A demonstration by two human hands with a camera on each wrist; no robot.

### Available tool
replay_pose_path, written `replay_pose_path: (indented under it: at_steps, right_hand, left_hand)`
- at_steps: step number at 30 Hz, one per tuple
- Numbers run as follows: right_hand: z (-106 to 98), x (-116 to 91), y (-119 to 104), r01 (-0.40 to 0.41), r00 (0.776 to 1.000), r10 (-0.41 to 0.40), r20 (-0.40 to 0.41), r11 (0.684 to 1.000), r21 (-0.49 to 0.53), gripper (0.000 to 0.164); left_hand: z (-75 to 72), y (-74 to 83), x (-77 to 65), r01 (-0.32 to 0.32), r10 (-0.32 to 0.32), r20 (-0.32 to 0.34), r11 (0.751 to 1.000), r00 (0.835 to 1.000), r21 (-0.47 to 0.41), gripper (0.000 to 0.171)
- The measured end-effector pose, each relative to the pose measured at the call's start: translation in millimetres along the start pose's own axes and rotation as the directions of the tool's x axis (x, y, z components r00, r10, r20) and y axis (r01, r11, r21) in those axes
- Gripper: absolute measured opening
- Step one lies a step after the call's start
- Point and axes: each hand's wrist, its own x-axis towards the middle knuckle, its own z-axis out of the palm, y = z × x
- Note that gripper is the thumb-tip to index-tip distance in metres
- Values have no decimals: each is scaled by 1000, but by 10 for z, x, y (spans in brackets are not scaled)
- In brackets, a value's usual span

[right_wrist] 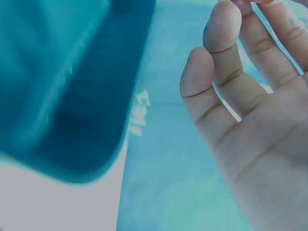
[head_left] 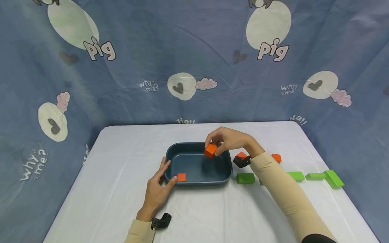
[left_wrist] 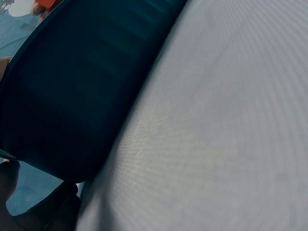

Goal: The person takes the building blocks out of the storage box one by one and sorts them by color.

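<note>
My right hand pinches an orange block between thumb and fingertips, over the right part of a dark blue tray. In the right wrist view, its fingers curve up to a sliver of the block at the top edge, beside the tray's corner. Another orange block lies inside the tray at the near left. My left hand rests against the tray's near left corner, thumb at the near rim and fairly straight fingers along the left side. The left wrist view shows the tray's dark outer wall.
Right of the tray, two orange blocks lie on the white-covered table, one partly behind the right wrist. Several green blocks form a row nearer the front, partly hidden by the right forearm. A blue printed cloth hangs behind.
</note>
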Motion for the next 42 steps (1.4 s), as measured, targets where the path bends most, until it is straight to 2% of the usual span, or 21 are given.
replay_pose_path:
  at_steps: [9,15,20,26,32,37,42]
  right_hand:
    - [-289,-525,38,-77,987,76,-140,997,0,34]
    - [-414,-861,114,-114,965,114,-235,993,13,33]
    - [-474,-1138,174,-174,927,171,-334,984,21,33]
    - [-516,-1427,250,-233,882,240,-405,970,67,34]
    - [-565,-1692,350,-221,851,229,-472,972,74,33]
    - [-574,-1904,432,-236,801,237,-550,969,74,33]
    - [-568,-2087,501,-249,760,244,-603,965,77,33]
  left_hand:
    - [9,14,1,-14,14,-6,1000,1000,-2,62]
    - [23,10,-5,-21,21,-11,1000,1000,-2,61]
    - [30,8,-5,-6,6,-8,1000,1000,4,62]
    - [34,25,-10,6,-6,-4,1000,1000,6,62]
    - [48,16,-13,10,-10,-8,1000,1000,10,62]
    - [61,29,-7,24,-24,-8,1000,1000,10,62]
    - [62,46,-1,39,-39,-11,999,999,6,62]
